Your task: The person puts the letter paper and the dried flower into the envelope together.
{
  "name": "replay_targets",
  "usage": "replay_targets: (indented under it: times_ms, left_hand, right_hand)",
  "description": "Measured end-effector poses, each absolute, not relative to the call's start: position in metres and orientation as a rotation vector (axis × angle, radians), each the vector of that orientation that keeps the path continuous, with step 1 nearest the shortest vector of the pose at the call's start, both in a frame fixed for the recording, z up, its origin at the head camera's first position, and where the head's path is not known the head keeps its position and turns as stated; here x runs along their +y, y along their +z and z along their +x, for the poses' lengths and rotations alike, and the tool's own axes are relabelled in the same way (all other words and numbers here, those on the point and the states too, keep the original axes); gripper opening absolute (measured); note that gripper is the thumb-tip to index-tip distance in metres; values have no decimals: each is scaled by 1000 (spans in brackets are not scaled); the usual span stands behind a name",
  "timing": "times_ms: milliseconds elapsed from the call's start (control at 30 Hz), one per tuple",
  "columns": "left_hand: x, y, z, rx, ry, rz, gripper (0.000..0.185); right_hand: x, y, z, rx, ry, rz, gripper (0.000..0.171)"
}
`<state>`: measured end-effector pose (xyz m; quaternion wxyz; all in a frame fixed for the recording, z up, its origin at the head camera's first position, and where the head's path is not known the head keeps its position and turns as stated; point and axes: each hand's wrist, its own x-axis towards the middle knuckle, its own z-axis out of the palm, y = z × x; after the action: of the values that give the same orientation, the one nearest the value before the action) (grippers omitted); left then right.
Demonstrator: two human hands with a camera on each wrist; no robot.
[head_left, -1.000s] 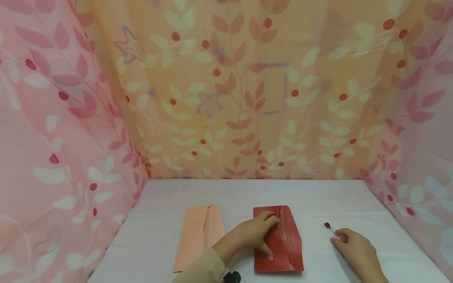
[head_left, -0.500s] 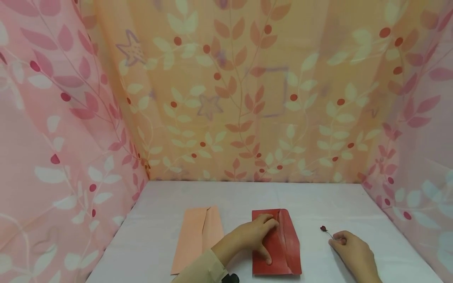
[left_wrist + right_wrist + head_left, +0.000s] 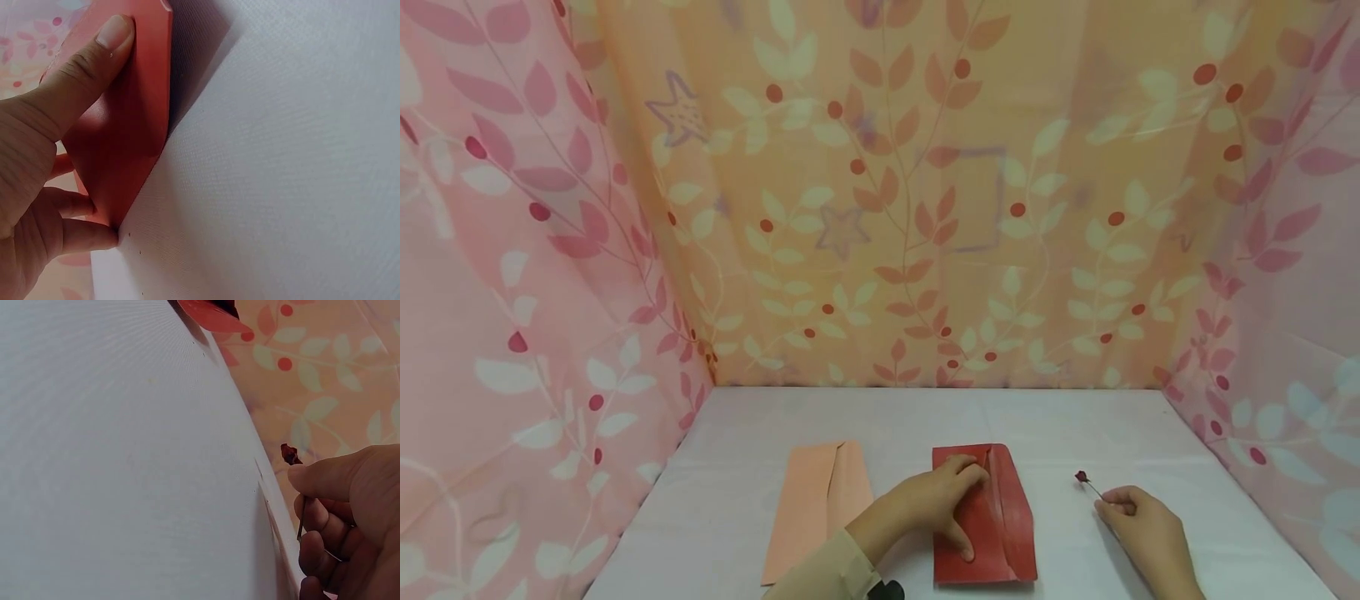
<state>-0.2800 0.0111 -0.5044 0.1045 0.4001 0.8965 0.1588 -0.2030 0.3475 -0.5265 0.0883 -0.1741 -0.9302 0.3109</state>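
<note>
Nearest, at 6 o'clock on the white table (image 3: 737, 517): left hand (image 3: 936, 504) pressing down on the red envelope (image 3: 1000, 533), fingers curled over its left half, thumb stretched along the lower edge, beige sleeve (image 3: 827, 575) trailing off toward 7 o'clock. Seen from the left wrist, thumb (image 3: 94, 62) flat on the envelope's face, other fingers (image 3: 78, 234) hooked at its border, so gripped rather than merely touched. Envelope glossy, deep red, long and narrow, lying lengthwise from 6 toward 12 o'clock, flap folded along the right side with a crease running down its length.

At 4 o'clock, well apart from the envelope: right hand (image 3: 1146, 533) pinching a thin stem between thumb and forefinger, fingers closed on it. At the stem's tip, a tiny dark red rosebud (image 3: 1081, 477) pointing toward 11 o'clock, just above the table; bud shrivelled and small in the right wrist view (image 3: 289, 454).

At 8 o'clock from the red envelope, just beside the sleeve: peach envelope (image 3: 816, 504), same shape, flap also folded, untouched.

Farthest, at 12 o'clock and round both sides: cloth backdrop (image 3: 910, 208) printed with leaves and berries.
</note>
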Motion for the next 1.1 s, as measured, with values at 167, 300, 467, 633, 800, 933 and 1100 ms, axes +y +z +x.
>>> replay_targets:
  times_ms: [167,300,467,633,800,933,1100]
  left_hand:
    - [12,-502,-279,2635,473,1188,96]
    - [13,-503,-280,2630,470,1194,97]
    - [12,-504,-280,2644,476,1174,95]
    - [12,-504,-279,2643,486,1162,95]
    - [12,-505,-279,2642,484,1166,95]
    - [11,-504,-279,2650,473,1166,93]
    - [11,-501,-277,2656,469,1162,93]
  right_hand:
    - [347,-524,-201,-2760,977,-519,36]
    - [347,-527,-198,-2759,1068,-528,42]
    - [343,-527,-201,-2743,1169,-521,46]
    - [335,-522,-200,-2762,1216,-495,46]
    - [325,-520,-203,-2751,1235,-500,46]
    - [315,-520,-206,-2754,1242,-495,42]
    - [302,-518,-207,-2737,1275,-446,37]
